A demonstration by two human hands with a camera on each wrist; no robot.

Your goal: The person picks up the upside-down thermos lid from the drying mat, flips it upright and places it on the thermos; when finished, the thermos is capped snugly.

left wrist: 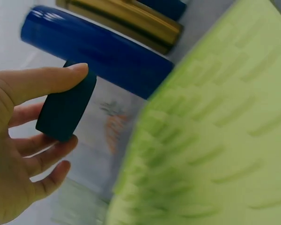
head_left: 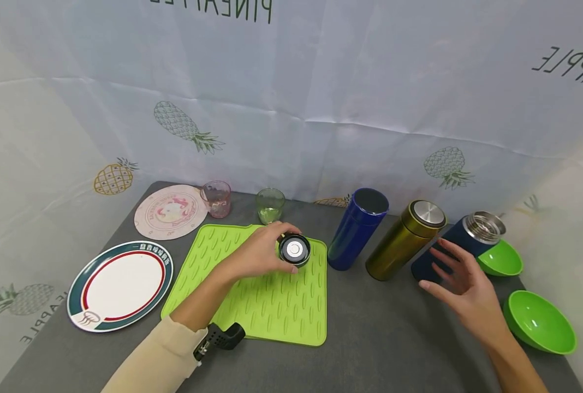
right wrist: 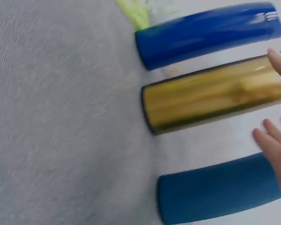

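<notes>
My left hand grips a dark round flask lid over the far right corner of the green silicone mat; the left wrist view shows the lid pinched between thumb and fingers. My right hand is spread open just in front of the dark blue flask, which stands uncapped with a steel mouth. To its left stand a gold flask and a bright blue flask. The right wrist view shows the blue flask, gold flask and dark blue flask side by side, with fingertips near them.
A white plate with a dark rim lies at the left, with a round pink coaster behind it. A pink glass and a green glass stand at the back. Two green bowls sit at the right.
</notes>
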